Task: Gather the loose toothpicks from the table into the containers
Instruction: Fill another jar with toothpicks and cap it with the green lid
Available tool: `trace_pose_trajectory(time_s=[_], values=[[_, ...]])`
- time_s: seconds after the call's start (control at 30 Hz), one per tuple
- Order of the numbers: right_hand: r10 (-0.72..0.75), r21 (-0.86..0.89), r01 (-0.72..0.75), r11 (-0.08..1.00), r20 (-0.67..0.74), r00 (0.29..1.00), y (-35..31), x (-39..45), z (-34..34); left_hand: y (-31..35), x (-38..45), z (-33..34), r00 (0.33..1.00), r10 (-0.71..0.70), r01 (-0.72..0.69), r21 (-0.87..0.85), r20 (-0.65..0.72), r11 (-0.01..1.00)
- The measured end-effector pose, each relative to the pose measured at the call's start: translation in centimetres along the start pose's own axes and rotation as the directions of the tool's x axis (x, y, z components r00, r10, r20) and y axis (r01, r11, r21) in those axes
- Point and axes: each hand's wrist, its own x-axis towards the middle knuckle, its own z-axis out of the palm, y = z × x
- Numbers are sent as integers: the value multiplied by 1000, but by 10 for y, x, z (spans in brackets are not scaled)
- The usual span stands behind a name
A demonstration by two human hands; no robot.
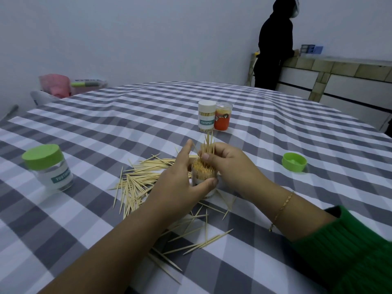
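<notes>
Head view — hands
Left forearm: comes in from 7 o'clock, running up to the picture's middle.
Left hand (pixel 176 179): wrapped round the open container (pixel 204 177) from its 9 o'clock side; thumb across the near wall, index finger raised and straight, pointing to 12 o'clock.
Left grip: curled on the clear wall, holding the container upright on the worktop (pixel 275 128).
Right forearm: comes in from 4 o'clock, green sleeve (pixel 356 251) pushed back, thin gold bracelet (pixel 282 206) at the wrist.
Right hand (pixel 229 164): above and at 3 o'clock of the container mouth, fingers bent.
Right grip: pinching a bundle of toothpicks (pixel 209 145) between thumb and fingers, tips standing up toward 12 o'clock, lower ends at the mouth.
Open container: packed nearly full with upright toothpicks.

Head view — task things
Loose toothpicks (pixel 135 181): scattered on the checked cloth at 9 o'clock of the container, more at 6 o'clock under the forearms.
Green lid (pixel 294 161): lying upside down at 3 o'clock, well apart from the hands.
Green-capped jar (pixel 48 167): closed, at 9 o'clock, near the left edge.
White-capped container (pixel 206 116): at 12 o'clock, labelled TOOTHPICK — touching an orange container (pixel 222 119) on its 3 o'clock side.

Head view — rest
Person in black (pixel 273 45): standing at a counter (pixel 339 68), at 1 o'clock.
Pink item (pixel 56 83): past the far worktop edge, at 10 o'clock; too blurred to tell what it is.
</notes>
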Motion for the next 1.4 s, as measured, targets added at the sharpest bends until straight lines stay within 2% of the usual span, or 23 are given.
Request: trace_pose_trajectory(time_s=[0.1, 0.17, 0.23, 0.3, 0.43, 0.53, 0.63, 0.8, 0.87, 0.93, 1.1, 1.2, 1.3, 1.37, 1.4], values=[[118, 295, -135, 946, 75, 990, -2, -2, -4, -2, 0, -1, 1000, 6, -6, 1, 6, 1000], [157, 309, -191, 932, 130, 979, 0, -2, -6, -2, 1, -1, 1000, 15, -15, 6, 16, 1000], [157, 275, -195, 941, 152, 976, 2, -1, -7, 0, 0, -1, 999, 27, -28, 26, 23, 999], [104, 243, -137, 960, 142, 984, 1, -1, -7, 3, 0, -2, 998, 57, -58, 58, 24, 997], [-140, 64, 138, 988, 28, 990, 1, -4, -3, 5, -2, -2, 993, 105, -109, 88, 45, 990], [-317, -114, 326, 939, 89, 944, 3, -6, 1, 6, -2, -2, 996, 85, -88, 88, 36, 992], [-416, -269, 424, 865, 87, 905, 9, -5, 5, 5, -1, -1, 997, 76, -77, 91, 16, 993], [-439, -321, 375, 870, -156, 885, 16, 1, 6, 5, -1, 0, 994, 107, -109, 98, 23, 989], [-432, -300, 364, 882, -202, 879, 17, 2, 3, 3, -1, 0, 995, 92, -95, 110, 31, 989], [-408, -287, 348, 892, -181, 895, 18, 3, 1, 0, 0, -1, 997, 64, -67, 107, 30, 992], [-369, -390, 306, 869, -97, 924, 19, 3, 0, -3, 1, 0, 1000, 21, -22, 72, 13, 997], [-450, -498, 384, 778, -15, 893, 20, 2, -2, -3, 1, 0, 1000, 16, -15, 61, -2, 998], [-620, -591, 532, 606, 67, 781, 20, 4, -8, -3, 2, -1, 1000, 22, -21, 56, -6, 998], [-685, -698, 537, 473, 92, 723, 21, 6, -13, -3, 2, -1, 1000, 23, -23, 60, -2, 998], [-691, -758, 500, 418, 91, 717, 21, 7, -14, -3, 2, -1, 1000, 24, -24, 61, 2, 998]])
